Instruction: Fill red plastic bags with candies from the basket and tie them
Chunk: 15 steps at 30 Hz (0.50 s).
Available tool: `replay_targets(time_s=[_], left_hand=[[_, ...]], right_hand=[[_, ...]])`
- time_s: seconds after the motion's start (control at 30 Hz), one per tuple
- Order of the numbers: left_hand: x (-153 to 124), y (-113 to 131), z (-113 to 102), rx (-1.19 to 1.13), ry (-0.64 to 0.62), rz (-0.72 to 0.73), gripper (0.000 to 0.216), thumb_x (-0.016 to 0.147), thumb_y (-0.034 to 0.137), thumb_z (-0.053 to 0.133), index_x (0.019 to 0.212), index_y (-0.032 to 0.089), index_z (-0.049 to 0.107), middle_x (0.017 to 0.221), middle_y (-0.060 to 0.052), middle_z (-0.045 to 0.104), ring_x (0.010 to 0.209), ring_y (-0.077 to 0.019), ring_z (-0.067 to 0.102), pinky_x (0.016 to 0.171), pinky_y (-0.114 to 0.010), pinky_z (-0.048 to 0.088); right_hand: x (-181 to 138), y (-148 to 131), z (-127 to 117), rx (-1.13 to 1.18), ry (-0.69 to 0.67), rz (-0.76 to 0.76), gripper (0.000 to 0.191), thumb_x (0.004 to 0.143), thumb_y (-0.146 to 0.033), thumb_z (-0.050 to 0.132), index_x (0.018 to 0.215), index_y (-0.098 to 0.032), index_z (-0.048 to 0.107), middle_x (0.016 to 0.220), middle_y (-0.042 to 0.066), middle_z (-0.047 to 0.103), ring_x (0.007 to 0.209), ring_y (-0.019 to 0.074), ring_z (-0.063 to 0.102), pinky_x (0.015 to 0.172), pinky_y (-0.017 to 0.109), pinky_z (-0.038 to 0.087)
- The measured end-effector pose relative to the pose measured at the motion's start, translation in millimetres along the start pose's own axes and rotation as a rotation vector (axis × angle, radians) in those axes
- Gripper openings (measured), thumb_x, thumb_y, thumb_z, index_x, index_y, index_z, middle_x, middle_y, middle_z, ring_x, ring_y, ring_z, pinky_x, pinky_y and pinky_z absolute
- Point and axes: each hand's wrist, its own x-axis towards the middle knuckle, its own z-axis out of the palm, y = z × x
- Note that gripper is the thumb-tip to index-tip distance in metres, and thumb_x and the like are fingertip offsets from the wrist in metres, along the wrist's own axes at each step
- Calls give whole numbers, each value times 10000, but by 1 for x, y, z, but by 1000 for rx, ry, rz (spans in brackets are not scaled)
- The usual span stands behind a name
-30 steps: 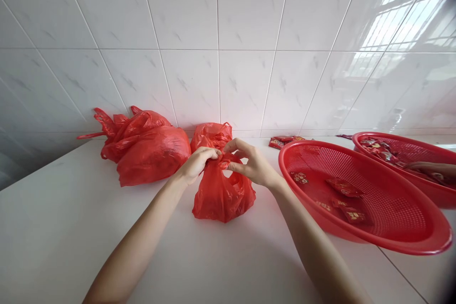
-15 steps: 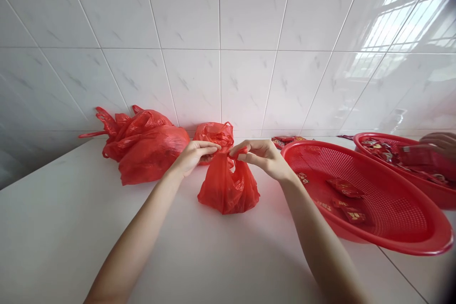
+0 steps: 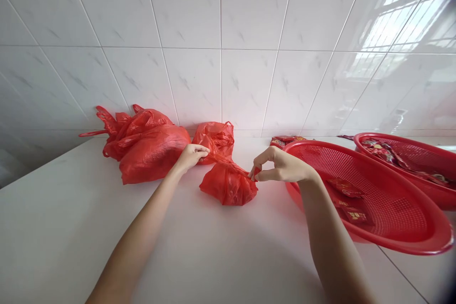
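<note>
A small, filled red plastic bag [image 3: 228, 187] rests on the white table in front of me, its top gathered and stretched sideways. My left hand [image 3: 192, 156] pinches one handle of it at the upper left. With thumb and fingers closed, my right hand [image 3: 277, 165] grips the other handle at the right, lower down. The contents only show as dim shapes through the thin plastic. Right behind it stands another red plastic bag [image 3: 213, 135], partly covered by the stretched handle.
Larger full red bags [image 3: 151, 152] lie at the left against the tiled wall. To the right stands a red plastic basket [image 3: 399, 199] holding several red packets [image 3: 352, 213]. A second red basket [image 3: 420, 145] with small packets is beyond it. More packets [image 3: 285, 140] lie by the wall.
My hands have moved apart, the right one going right and down, pulling the handles outward. The bag's top has flattened. Another person's hand at the far right basket has left the view.
</note>
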Motion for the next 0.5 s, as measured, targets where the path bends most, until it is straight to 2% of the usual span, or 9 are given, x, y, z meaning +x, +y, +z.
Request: replay_targets(time_s=[0.07, 0.17, 0.27, 0.37, 0.5], left_hand=[[-1, 3, 0, -10, 38, 15, 211, 602, 266, 753, 775, 147, 765, 789, -49, 710, 643, -136, 550, 674, -297, 445], [-5, 13, -3, -46, 89, 38, 242, 667, 329, 732, 840, 162, 759, 823, -35, 704, 637, -119, 539, 669, -281, 450], [-11, 27, -3, -148, 84, 81, 310, 685, 386, 770, 912, 177, 756, 925, -42, 709, 709, -115, 572, 693, -257, 473], [-22, 43, 1, -232, -5, 149, 345, 693, 394, 810, 965, 188, 755, 999, -51, 705, 743, -114, 595, 701, -249, 495], [-47, 65, 15, -157, -207, 234, 326, 746, 384, 797, 1006, 196, 737, 949, -42, 709, 717, -125, 629, 738, -289, 528]], right_hand=[[0, -1, 0, 50, 3, 22, 166, 794, -312, 692, 741, -169, 758, 769, 49, 739, 758, 194, 665, 717, 323, 519], [2, -3, 2, 159, 110, 22, 225, 841, -374, 672, 827, -163, 747, 845, 67, 742, 844, 206, 673, 800, 350, 520], [5, -6, 7, 290, 184, -17, 224, 886, -371, 642, 859, -160, 712, 893, 73, 732, 914, 210, 674, 862, 370, 511], [11, -9, 12, 333, 241, -62, 204, 895, -358, 644, 848, -163, 682, 886, 66, 711, 908, 201, 661, 844, 360, 509], [22, -10, 23, 285, 371, -92, 228, 896, -379, 642, 836, -160, 667, 824, 49, 674, 784, 163, 613, 737, 319, 506]])
